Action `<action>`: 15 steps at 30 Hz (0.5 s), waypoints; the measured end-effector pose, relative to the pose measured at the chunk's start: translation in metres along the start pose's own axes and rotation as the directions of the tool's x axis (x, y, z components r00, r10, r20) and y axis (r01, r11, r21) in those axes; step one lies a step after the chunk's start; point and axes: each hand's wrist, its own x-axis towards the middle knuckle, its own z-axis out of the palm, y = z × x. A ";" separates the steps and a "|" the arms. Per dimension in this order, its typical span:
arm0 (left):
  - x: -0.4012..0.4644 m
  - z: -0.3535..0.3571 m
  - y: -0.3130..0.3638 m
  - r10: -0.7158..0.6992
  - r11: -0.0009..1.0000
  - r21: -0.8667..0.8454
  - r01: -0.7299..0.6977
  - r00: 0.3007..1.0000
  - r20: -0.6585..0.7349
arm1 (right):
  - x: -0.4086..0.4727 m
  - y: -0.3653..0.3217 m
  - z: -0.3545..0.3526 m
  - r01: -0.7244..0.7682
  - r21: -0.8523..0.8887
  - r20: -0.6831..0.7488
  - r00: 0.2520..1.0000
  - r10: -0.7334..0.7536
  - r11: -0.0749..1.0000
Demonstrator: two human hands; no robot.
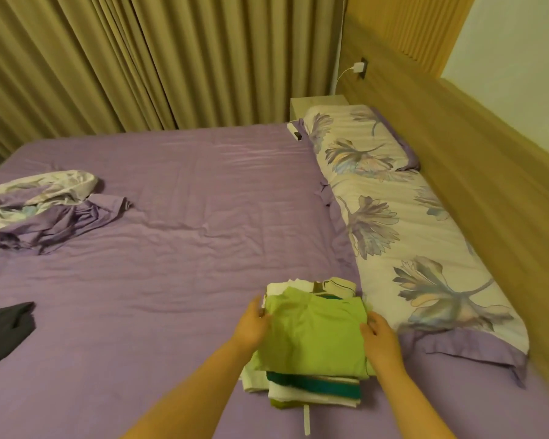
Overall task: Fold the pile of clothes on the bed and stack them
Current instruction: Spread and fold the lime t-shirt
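Green folded shirt (pixel 314 334) topped stack (pixel 311 388), gripped between left hand (pixel 254 324) and right hand (pixel 379 337); uneven edges beneath might topple it.

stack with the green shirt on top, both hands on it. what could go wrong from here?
1. The green shirt overhangs the narrower folded stack beneath; when the left hand and right hand let go, it may slump or unfold.
2. The stack's layers look uneven, so pressing could tip it sideways.
3. The dark garment lies far left, probably an awkward reach.
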 end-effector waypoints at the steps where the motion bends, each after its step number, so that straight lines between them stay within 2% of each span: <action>1: 0.002 0.002 -0.005 -0.019 1.000 0.000 0.019 0.999 0.027 | 0.002 0.004 0.003 -0.006 -0.041 0.003 1.000 0.006 0.999; 3: 0.006 0.004 -0.015 -0.040 0.997 0.067 0.039 0.999 0.016 | 0.002 0.010 0.009 -0.009 -0.143 0.010 1.000 0.010 0.990; 5: 0.007 0.002 -0.024 -0.081 0.974 0.212 0.085 0.996 -0.028 | -0.002 0.012 0.014 0.037 -0.268 0.012 0.999 -0.035 0.963; 8: 0.001 -0.006 -0.033 -0.115 0.924 0.360 0.127 0.992 -0.055 | -0.016 0.008 0.023 0.162 -0.581 0.068 0.986 -0.151 0.798; 9: -0.005 -0.009 -0.034 -0.112 0.917 0.379 0.120 0.993 -0.044 | -0.022 0.003 0.027 0.204 -0.635 0.115 0.979 -0.170 0.745; 12: -0.028 -0.018 -0.030 -0.118 0.907 0.406 0.112 0.993 -0.010 | -0.046 -0.009 0.040 0.328 -0.655 0.268 0.943 -0.196 0.681; 15: -0.062 -0.033 -0.026 -0.115 0.883 0.458 0.100 0.993 0.005 | -0.073 -0.022 0.050 0.409 -0.607 0.363 0.905 -0.220 0.681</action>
